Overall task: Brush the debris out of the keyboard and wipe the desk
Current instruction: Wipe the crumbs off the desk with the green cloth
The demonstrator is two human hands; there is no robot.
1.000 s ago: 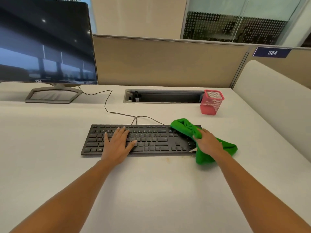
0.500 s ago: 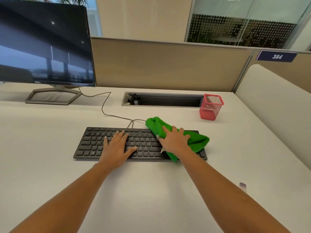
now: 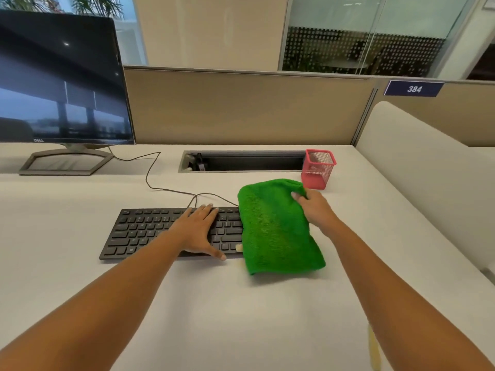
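One wide white desk [image 3: 267, 317] takes up most of what I can see from here, backed by a tan partition [image 3: 241, 108] along its far edge. On the far left stands a Dell monitor [image 3: 61, 84], its dark screen showing only reflections, with its angular stand on the desk.

Nearer the person lies a black keyboard [image 3: 139, 231], set square to the desk edge. Its cable [image 3: 152, 172] loops away toward the monitor. The left hand [image 3: 198, 231] lies flat across the keys near the middle, fingers straight and close together, thumb spread out over the front edge; it grips nothing.

A green cloth [image 3: 276, 231] is draped over the right end of the keyboard, hiding those keys, and its near edge comes down onto the desk just in front. The right hand [image 3: 313, 207] holds the cloth at its far right corner, fingers curled into the fabric.

Behind the keyboard a long cable slot [image 3: 246, 162] is cut into the desk, and a pink mesh pen pot [image 3: 318, 170] stands at the slot's right end, just beyond the cloth. A small blue sign [image 3: 413, 89] reading 384 sits on the partition at the right.

One tiny pale scrap [image 3: 239, 247] sits on the keyboard's front row, touching the cloth's left edge
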